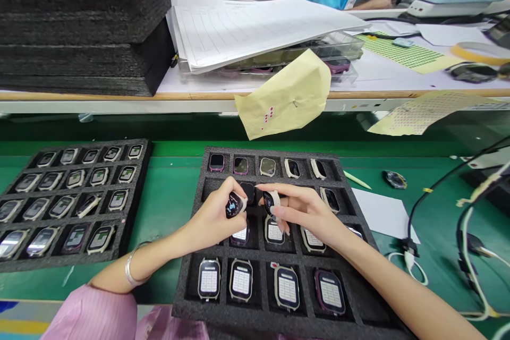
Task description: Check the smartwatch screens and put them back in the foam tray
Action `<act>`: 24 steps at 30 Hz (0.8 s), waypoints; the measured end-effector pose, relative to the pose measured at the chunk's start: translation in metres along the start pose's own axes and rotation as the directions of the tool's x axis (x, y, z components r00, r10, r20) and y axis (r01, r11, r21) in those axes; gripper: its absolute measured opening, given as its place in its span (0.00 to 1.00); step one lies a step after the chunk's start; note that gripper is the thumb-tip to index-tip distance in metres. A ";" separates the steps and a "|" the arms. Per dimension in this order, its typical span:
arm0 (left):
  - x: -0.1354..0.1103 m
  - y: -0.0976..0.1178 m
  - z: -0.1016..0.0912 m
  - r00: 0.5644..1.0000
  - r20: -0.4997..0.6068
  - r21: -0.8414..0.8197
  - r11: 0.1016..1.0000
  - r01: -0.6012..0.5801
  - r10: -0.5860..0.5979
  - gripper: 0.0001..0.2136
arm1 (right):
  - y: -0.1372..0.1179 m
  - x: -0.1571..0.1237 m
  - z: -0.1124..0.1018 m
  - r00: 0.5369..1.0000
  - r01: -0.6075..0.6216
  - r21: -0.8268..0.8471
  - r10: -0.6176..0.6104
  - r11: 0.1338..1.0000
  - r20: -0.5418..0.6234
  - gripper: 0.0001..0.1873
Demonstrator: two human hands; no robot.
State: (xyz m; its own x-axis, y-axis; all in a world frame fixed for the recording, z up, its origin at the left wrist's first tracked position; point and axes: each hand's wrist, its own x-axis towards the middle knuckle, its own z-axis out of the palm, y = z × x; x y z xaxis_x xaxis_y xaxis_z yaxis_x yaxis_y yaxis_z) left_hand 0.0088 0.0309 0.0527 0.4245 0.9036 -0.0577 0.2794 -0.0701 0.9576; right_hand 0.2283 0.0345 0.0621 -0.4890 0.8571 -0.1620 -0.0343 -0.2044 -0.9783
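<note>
My left hand (220, 213) is closed around a smartwatch (234, 206) whose dark screen shows a lit watch face. In my right hand (300, 206) is another smartwatch (271, 202) with a pale case, pinched between thumb and fingers, its screen also lit. Both hands are over a black foam tray (187, 281) with square pockets. Most pockets hold strapless watches; the front row, such as one purple watch (330, 291), displays white grid screens, while the back row looks dark. My hands and forearms hide some of the middle pockets.
A second foam tray (137, 180) of watches lies left. White paper (384, 212), a loose watch part (395, 179) and cables (410, 255) are at right. Above, a shelf carries stacked foam trays (79, 64) and papers (255, 26); yellow paper (287, 98) overhangs. People sit beyond.
</note>
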 end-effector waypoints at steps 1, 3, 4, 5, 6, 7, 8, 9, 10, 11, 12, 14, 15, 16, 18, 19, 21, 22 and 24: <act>0.000 0.001 0.000 1.000 -0.002 -0.008 1.000 0.000 0.000 0.11 | 0.000 0.000 0.000 1.000 0.000 0.001 0.000 1.000 -0.003 0.22; -0.001 0.001 0.000 1.000 -0.016 -0.038 0.999 -0.008 0.007 0.11 | 0.001 0.000 -0.001 1.000 0.001 -0.005 -0.001 1.000 -0.010 0.24; -0.002 0.002 0.000 1.000 -0.024 -0.051 0.999 -0.014 0.013 0.10 | 0.001 -0.001 -0.001 1.000 0.002 -0.009 -0.003 1.000 -0.015 0.24; -0.002 0.002 0.000 0.999 -0.032 -0.058 0.998 -0.019 0.017 0.10 | 0.000 -0.001 -0.001 1.000 0.004 -0.014 -0.004 1.000 -0.017 0.24; -0.002 0.002 -0.001 0.999 -0.038 -0.056 0.998 -0.022 0.020 0.10 | 0.000 -0.002 -0.002 1.000 0.007 -0.018 -0.007 1.000 -0.019 0.24; -0.002 0.002 -0.001 0.999 -0.038 -0.048 0.999 -0.022 0.020 0.10 | -0.001 -0.002 -0.002 1.000 0.009 -0.020 -0.009 1.000 -0.018 0.24; -0.003 0.002 -0.001 0.999 -0.036 -0.034 0.999 -0.021 0.019 0.11 | -0.002 -0.003 -0.002 1.000 0.009 -0.021 -0.009 1.000 -0.018 0.23; -0.003 0.002 -0.002 0.999 -0.033 -0.020 1.000 -0.019 0.018 0.11 | -0.002 -0.003 -0.002 1.000 0.010 -0.020 -0.010 1.000 -0.020 0.22; -0.003 0.002 -0.002 0.999 -0.032 -0.011 1.000 -0.019 0.018 0.11 | -0.003 -0.004 -0.002 1.000 0.010 -0.018 -0.011 1.000 -0.020 0.22; -0.004 0.002 -0.002 0.999 -0.032 -0.011 1.000 -0.020 0.020 0.11 | -0.003 -0.004 -0.002 1.000 0.013 -0.015 -0.013 1.000 -0.020 0.22; -0.004 0.001 -0.002 0.999 -0.036 -0.020 1.000 -0.024 0.024 0.11 | -0.004 -0.004 -0.001 1.000 0.016 -0.010 -0.016 1.000 -0.019 0.22; -0.004 0.001 -0.002 0.998 -0.051 -0.054 0.998 -0.043 0.040 0.10 | -0.004 -0.004 -0.001 0.999 0.032 0.004 -0.032 0.999 -0.016 0.22; -0.004 0.001 -0.002 0.997 -0.056 -0.071 0.996 -0.057 0.053 0.09 | -0.003 -0.005 -0.002 0.999 0.043 0.009 -0.043 0.999 -0.015 0.21; -0.004 0.002 -0.002 0.996 -0.063 -0.083 0.994 -0.072 0.067 0.09 | -0.003 -0.005 -0.002 0.998 0.057 0.013 -0.057 0.998 -0.016 0.21; -0.005 0.003 -0.003 0.993 -0.079 -0.090 0.991 -0.096 0.089 0.09 | -0.002 -0.006 -0.004 0.996 0.086 0.013 -0.085 0.996 -0.021 0.20; -0.006 0.003 -0.003 0.992 -0.081 -0.090 0.991 -0.102 0.094 0.10 | -0.001 -0.007 -0.005 0.995 0.095 0.008 -0.095 0.995 -0.021 0.20; -0.007 0.005 -0.005 0.994 -0.063 -0.086 0.991 -0.098 0.093 0.11 | 0.000 -0.009 -0.007 0.995 0.100 -0.007 -0.101 0.995 -0.013 0.20; -0.007 0.005 -0.006 0.995 -0.051 -0.084 0.992 -0.091 0.087 0.12 | 0.000 -0.010 -0.008 0.995 0.099 -0.015 -0.099 0.995 -0.010 0.20; -0.008 0.005 -0.006 0.997 -0.033 -0.081 0.994 -0.069 0.066 0.12 | 0.000 -0.010 -0.008 0.996 0.093 -0.015 -0.093 0.996 -0.003 0.19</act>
State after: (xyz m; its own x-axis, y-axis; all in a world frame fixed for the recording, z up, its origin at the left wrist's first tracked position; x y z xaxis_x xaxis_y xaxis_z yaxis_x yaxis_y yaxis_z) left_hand 0.0016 0.0259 0.0601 0.4138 0.9103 0.0150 0.1789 -0.0974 0.9790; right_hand 0.2398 0.0295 0.0628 -0.4814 0.8737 -0.0704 -0.0665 -0.1165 -0.9910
